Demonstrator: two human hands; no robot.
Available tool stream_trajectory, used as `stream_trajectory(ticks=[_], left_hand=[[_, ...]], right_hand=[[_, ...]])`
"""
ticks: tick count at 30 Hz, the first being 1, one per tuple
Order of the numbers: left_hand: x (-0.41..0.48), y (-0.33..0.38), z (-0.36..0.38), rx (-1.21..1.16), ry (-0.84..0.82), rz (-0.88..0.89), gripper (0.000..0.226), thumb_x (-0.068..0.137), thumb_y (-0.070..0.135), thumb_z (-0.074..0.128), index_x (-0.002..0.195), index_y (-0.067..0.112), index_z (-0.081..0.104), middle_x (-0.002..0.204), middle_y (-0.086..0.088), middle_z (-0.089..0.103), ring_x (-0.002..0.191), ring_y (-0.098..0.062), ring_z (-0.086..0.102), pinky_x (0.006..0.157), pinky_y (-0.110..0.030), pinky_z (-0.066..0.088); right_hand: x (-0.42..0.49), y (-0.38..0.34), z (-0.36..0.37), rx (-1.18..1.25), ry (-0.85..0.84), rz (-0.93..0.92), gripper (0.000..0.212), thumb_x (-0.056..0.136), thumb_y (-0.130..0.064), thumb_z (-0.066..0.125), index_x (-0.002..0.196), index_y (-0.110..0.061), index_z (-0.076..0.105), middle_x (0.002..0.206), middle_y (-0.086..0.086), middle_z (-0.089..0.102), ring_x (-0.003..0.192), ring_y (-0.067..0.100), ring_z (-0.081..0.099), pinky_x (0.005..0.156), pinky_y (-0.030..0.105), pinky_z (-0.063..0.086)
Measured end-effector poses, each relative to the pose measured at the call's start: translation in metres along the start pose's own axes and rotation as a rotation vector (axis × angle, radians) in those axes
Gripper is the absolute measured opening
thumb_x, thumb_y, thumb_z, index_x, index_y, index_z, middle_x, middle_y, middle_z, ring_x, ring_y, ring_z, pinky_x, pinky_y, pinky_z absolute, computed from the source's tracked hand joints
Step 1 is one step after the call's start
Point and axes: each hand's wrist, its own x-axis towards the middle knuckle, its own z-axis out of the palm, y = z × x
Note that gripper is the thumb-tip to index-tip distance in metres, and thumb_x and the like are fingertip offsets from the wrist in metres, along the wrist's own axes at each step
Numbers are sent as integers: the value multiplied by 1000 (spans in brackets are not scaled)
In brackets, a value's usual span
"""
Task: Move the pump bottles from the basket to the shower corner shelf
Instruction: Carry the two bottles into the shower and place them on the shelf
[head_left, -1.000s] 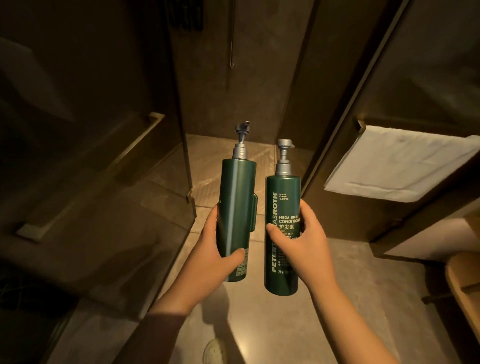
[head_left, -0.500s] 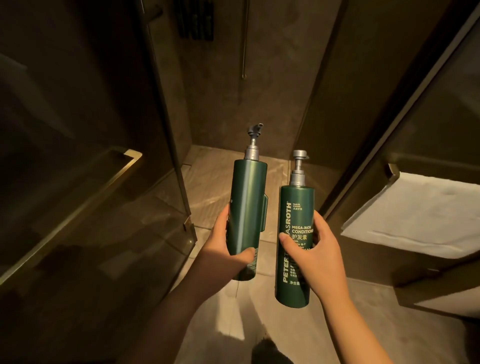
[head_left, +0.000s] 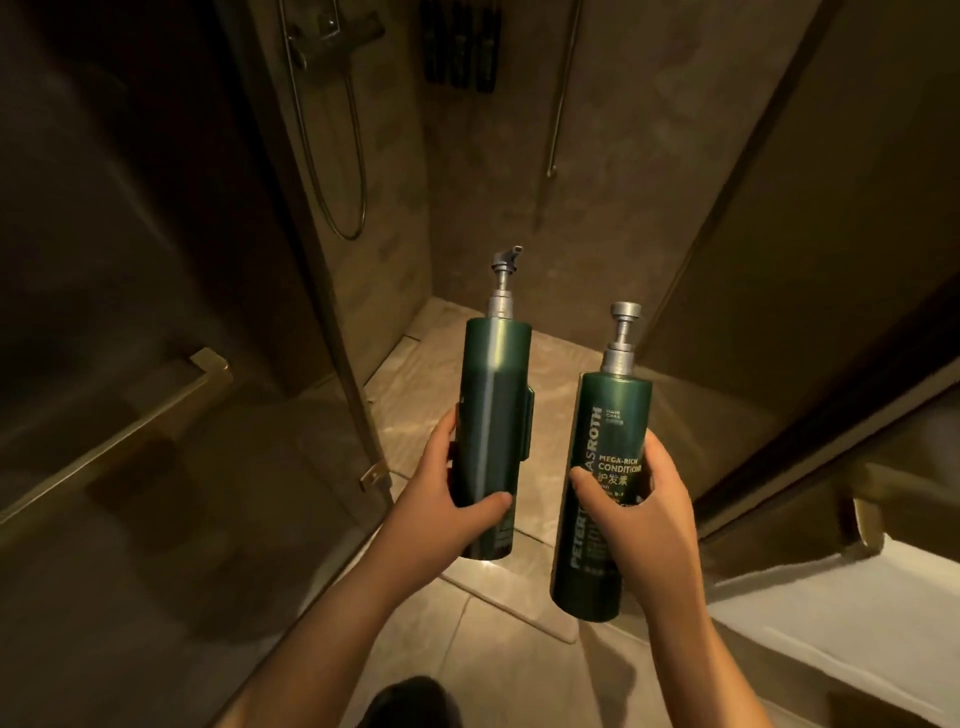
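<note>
Pump bottles in the head view: we hold both upright, left hand (head_left: 441, 499) wrapped around the plain one (head_left: 491, 436), right hand (head_left: 641, 512) gripping the conditioner (head_left: 602, 488), near the shower doorway, presumably for carrying inside.

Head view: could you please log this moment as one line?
left hand: grips plain green bottle | right hand: grips conditioner bottle | bottles: upright, apart | ahead: shower stall

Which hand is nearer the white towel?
Right. The right hand, on the conditioner bottle, is left of the towel; the left hand, on the plain bottle, is farther left.
</note>
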Motion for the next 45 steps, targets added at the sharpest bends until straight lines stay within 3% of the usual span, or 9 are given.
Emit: stream_trajectory(ticks=[5,7,11,15,18,24,29,34,45], left_hand=[[57,-6,-11,4,53,-12,94,76,27,75,138,58,12,130,26,41,111,5,51,76,-12,50],[80,-7,-17,4,57,-22,94,76,28,75,138,58,11,133,24,40,115,3,49,82,-16,49],[150,-8,-36,-34,42,-1,92,76,24,74,135,62,14,126,32,42,109,13,51,79,-13,49],[222,6,-62,-67,36,-4,92,72,29,74,135,63,16,128,28,46,112,6,53,86,-22,50],[274,15,-82,-58,32,15,92,73,29,74,135,62,14,127,30,46,109,9,53,81,-15,50],[344,31,-103,-3,11,13,85,70,37,70,125,72,15,112,46,45,104,15,51,67,-8,48],[388,33,-114,12,35,-14,87,67,42,71,126,73,14,116,41,46,104,13,53,66,-7,47],[437,38,-122,29,145,-28,91,65,44,70,131,69,12,122,39,44,108,12,52,72,-9,47],[558,89,-127,32,411,-34,90,71,32,66,134,65,11,129,30,47,112,8,51,93,-27,46]], right_hand=[[60,10,16,10,-49,58,53,68,-35,74,104,-63,46,98,-35,60,90,-12,58,67,17,45],[83,10,24,12,-58,57,54,67,-37,74,108,-58,46,100,-34,60,91,-11,59,67,15,46],[150,10,47,2,-70,37,52,69,-35,74,108,-56,48,100,-31,61,91,-9,60,57,8,48],[230,2,73,-6,-90,47,55,72,-28,76,110,-55,47,96,-39,59,90,-14,58,56,6,47],[282,-4,93,-7,-78,26,57,72,-27,77,117,-49,49,97,-35,61,89,-11,60,58,8,48],[350,-6,117,26,-52,-10,53,72,-25,76,111,-50,51,97,-31,63,89,-8,62,64,3,45],[409,-4,127,42,-74,-9,55,74,-26,76,108,-59,47,97,-38,60,91,-13,59,60,0,44],[484,0,143,63,-139,-41,54,73,-23,77,107,-55,50,97,-35,62,89,-11,61,61,1,44],[662,-31,172,103,-436,-208,51,72,-21,77,110,-48,55,98,-23,67,85,-3,65,65,11,48]])
